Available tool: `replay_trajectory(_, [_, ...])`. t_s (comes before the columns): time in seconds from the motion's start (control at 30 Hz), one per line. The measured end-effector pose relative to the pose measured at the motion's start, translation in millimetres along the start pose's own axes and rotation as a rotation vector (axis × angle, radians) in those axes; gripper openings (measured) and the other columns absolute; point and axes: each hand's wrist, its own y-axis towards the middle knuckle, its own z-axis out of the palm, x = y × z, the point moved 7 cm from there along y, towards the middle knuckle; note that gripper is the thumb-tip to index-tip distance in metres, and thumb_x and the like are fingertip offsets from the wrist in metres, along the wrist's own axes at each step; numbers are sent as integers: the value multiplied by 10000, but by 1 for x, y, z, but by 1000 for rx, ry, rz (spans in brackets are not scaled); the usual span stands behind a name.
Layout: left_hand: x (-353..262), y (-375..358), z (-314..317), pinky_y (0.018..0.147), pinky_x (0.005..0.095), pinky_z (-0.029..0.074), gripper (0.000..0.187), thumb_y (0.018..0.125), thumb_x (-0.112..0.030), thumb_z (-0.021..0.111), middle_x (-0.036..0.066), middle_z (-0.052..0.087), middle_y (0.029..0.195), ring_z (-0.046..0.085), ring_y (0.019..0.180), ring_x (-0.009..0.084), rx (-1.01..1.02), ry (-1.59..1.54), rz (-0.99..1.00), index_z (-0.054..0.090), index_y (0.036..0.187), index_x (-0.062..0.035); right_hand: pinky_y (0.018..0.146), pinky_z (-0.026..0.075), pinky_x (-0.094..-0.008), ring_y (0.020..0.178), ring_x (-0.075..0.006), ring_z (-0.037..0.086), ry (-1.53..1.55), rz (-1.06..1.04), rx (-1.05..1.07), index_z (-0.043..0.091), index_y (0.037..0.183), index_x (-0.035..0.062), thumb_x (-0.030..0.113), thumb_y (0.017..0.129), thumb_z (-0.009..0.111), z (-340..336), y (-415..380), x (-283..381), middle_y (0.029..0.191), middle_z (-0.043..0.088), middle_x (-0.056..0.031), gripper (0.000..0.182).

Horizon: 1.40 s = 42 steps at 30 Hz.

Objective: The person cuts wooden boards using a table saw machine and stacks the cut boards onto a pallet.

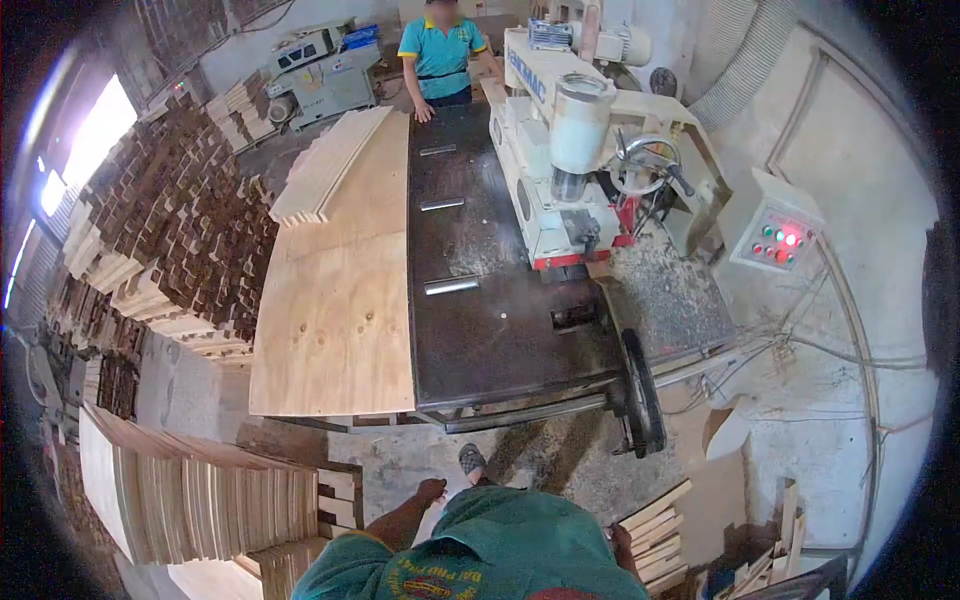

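My left hand (432, 490) hangs beside my body over the concrete floor, its fingers curled in with nothing showing in them. Partly hidden by my shirt, my right hand (622, 540) is down at my side, overlapping the ends of a stack of light wooden strips (656, 545); I cannot tell whether it holds one. In front of me stands a long machine table with a dark metal bed (480, 350) and a plywood side top (335, 330). A bundle of pale boards (330, 170) lies at the plywood's far end.
A co-worker (440, 55) stands at the table's far end, one hand on it. The white machine head (565, 150) overhangs the bed's right side. Lit buttons show on a control box (778, 240). Stacked timber (180, 220) and upright boards (210, 490) line the left.
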Motion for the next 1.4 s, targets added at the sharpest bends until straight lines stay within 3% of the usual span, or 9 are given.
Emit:
replay_trajectory(0.37, [-68,42,-38,619,394,571,233,849,-191,652,99,714,866,678,702,210,-9,-650,509,674,1042,-61,518,512,-372,755,-247,675,-29,-138,59,601,1065,76,331,932,619,20,32,-30,1024,692,-139,288])
replay_trajectory(0.43, [-44,57,-28,610,370,568,176,861,-150,649,89,715,848,684,692,216,225,-1152,255,699,1004,-60,530,522,-376,751,-244,677,-28,-146,84,602,1061,76,326,938,620,21,30,-29,1029,693,-140,279])
replay_trajectory(0.53, [-30,61,-31,613,366,561,172,886,-188,626,98,715,823,689,678,206,-127,-524,-50,706,950,-51,491,506,-339,695,-207,664,-82,-87,1,604,1090,73,306,952,609,23,15,-29,941,706,-100,271])
replay_trajectory(0.77, [-43,26,-20,610,378,556,245,899,-267,578,96,707,805,693,688,221,187,-527,-84,668,930,-42,471,479,-322,587,-177,610,-158,-119,-7,631,1071,51,278,926,642,8,-7,-37,873,699,-75,270])
replay_trajectory(0.87, [-81,0,-23,620,398,560,217,867,-254,586,108,706,844,693,727,226,-2,263,477,642,919,-51,470,478,-328,609,-184,619,-156,-123,29,642,1052,35,259,921,643,-1,3,-48,889,702,-75,259])
replay_trajectory(1.07, [-27,15,10,634,428,563,186,855,-220,597,149,703,901,700,784,272,55,47,258,634,940,-59,470,477,-340,655,-199,636,-154,-95,164,664,1013,4,221,911,647,-10,18,-68,922,708,-75,240])
replay_trajectory(1.13, [-7,0,9,623,412,564,167,872,-203,578,153,700,870,702,754,272,-63,-523,-294,629,930,-55,461,478,-342,641,-210,633,-207,-81,98,662,1020,-2,222,907,652,-6,18,-59,928,705,-96,251])
replay_trajectory(1.33, [-37,-4,-16,606,380,563,299,879,-273,579,124,714,808,692,669,220,-151,-53,402,656,1015,-18,487,537,-373,654,-260,643,-136,-134,85,568,1197,-21,226,918,613,-5,38,-60,950,693,-163,375])
replay_trajectory(1.4, [-15,2,-15,607,383,563,300,875,-287,591,130,718,821,697,679,231,-248,-274,230,660,1009,-28,531,567,-389,651,-305,655,-130,-94,115,538,1228,-5,262,908,616,4,32,-51,962,689,-184,424])
